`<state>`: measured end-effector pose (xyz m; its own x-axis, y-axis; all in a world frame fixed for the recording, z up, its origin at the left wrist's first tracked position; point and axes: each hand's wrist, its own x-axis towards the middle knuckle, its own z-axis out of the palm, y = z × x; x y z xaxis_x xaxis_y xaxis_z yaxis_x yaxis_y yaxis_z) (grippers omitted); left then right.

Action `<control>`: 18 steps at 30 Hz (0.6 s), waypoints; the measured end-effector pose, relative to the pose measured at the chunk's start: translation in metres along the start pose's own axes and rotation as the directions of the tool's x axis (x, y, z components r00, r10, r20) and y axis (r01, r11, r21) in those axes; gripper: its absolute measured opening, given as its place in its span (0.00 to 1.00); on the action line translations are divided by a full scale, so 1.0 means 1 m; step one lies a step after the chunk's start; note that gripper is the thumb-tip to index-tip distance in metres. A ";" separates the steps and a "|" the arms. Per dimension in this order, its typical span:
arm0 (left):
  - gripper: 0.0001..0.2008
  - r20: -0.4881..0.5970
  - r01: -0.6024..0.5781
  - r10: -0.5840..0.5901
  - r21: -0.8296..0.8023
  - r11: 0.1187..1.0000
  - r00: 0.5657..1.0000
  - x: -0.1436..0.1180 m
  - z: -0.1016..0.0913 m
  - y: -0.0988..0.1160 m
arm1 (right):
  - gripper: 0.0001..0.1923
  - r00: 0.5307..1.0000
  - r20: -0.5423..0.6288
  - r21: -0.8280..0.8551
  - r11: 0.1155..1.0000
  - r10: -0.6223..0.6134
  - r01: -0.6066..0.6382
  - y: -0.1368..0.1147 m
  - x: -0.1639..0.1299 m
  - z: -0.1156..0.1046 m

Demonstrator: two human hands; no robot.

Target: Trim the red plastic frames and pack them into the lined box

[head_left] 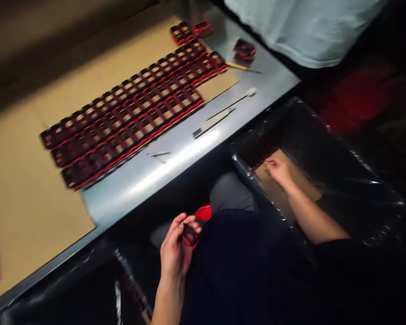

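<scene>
My left hand [176,246], close to my lap, has its fingers curled around a small red-and-black frame-like plastic part [190,235]. Low on the right, my right hand [279,171] reaches into a bin lined with black plastic [345,180]. Its fingertips are pinched together at the edge of a row of dark parts [259,146], above a cardboard sheet [302,180] in the bin. What those fingers hold, if anything, is too small and blurred to make out.
Rows of red-and-black parts [135,113] lie on cardboard [27,189] over the metal table [128,189]. Near its edge are tweezers [159,154], a pale knife-like tool [213,123], a cotton-tipped stick [232,104] and a yellow-handled tool [238,66]. A person's pale clothing [311,27] shows behind.
</scene>
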<state>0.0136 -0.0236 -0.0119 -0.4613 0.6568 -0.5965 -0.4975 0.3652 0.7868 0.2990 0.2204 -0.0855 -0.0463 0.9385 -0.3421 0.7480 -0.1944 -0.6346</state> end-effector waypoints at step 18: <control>0.13 0.011 -0.251 0.264 -0.272 0.929 0.965 -0.027 0.002 0.009 | 0.11 0.531 0.552 0.615 0.744 -0.643 0.263 -0.167 -0.172 0.060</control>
<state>0.0235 -0.0367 0.0115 -0.5679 0.7372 -0.3662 -0.5466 -0.0051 0.8374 0.1422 0.0739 0.0374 -0.8710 0.4660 -0.1558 0.1374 -0.0734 -0.9878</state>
